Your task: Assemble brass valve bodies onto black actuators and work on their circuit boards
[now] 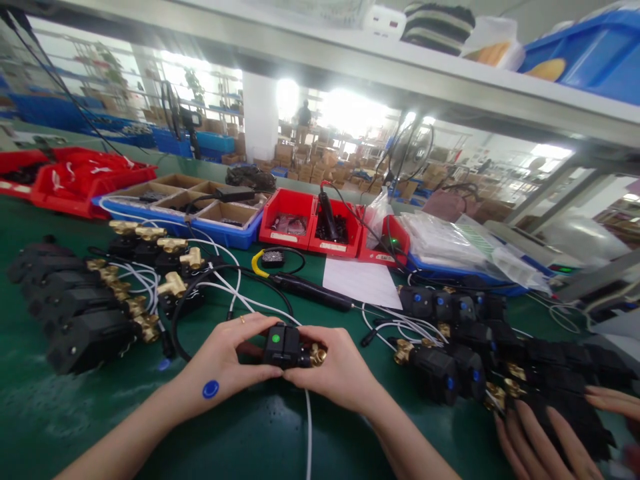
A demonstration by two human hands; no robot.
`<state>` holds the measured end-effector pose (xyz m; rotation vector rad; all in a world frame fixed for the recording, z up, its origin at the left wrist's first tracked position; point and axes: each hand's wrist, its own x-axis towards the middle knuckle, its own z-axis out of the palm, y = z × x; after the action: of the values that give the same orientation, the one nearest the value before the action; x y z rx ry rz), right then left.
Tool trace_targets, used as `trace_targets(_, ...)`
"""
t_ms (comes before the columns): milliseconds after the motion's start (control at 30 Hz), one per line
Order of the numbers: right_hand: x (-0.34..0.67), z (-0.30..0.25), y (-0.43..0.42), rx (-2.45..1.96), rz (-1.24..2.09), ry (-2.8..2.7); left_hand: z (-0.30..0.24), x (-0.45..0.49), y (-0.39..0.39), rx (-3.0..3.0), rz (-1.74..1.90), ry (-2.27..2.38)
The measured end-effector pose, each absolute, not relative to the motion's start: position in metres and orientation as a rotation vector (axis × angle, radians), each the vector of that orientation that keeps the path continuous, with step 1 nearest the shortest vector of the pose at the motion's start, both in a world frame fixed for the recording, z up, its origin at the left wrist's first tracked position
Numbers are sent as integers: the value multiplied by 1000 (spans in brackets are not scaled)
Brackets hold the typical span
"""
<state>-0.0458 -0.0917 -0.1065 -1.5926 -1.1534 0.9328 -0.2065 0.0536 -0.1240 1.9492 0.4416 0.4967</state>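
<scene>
Between my two hands, just above the green bench, is a black valve actuator (281,345) with a green dot on top. A brass fitting (317,355) sticks out at its right end, and a white cable (309,433) hangs below it. My left hand (235,357) grips the left side with thumb and fingers; a blue round sticker (211,389) is on its back. My right hand (333,367) pinches the right side beside the brass. Beyond the hands lies a black electric screwdriver (313,291) with a yellow cord end.
Black actuators (90,327) with brass fittings stand at left, more brass-topped ones (173,285) behind. At right, blue-dotted actuators (435,373) stand near a co-worker's hands (545,440). Red bins (287,243), a blue divided tray (233,235) and white paper (363,281) line the back, under a shelf.
</scene>
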Motion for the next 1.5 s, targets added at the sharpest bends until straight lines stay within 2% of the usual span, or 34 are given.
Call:
trace_targets(467,-43,-109,-92,-1561,969,-1150,-138,-210,58,1973,540,368)
trace_targets(733,-42,-107,-91,-1604,979,-1162,-124,-208,53,1970,468,455)
trace_targets(1000,-34,-115,-89,-1551,1240,-994,-128,-205,58,1932,322,559)
trace_targets(1267,-34,-123,-87,-1408,1380,-829,-117,-212,53,1987,392,251)
trace_targets(1367,-39,-115,-91,-1396,1327,-858,-118,-214,53,1951,476,363)
trace_targets(1500,-47,-101,-96,-1527,1084,-1036,-120,-212,54,1888,438,472)
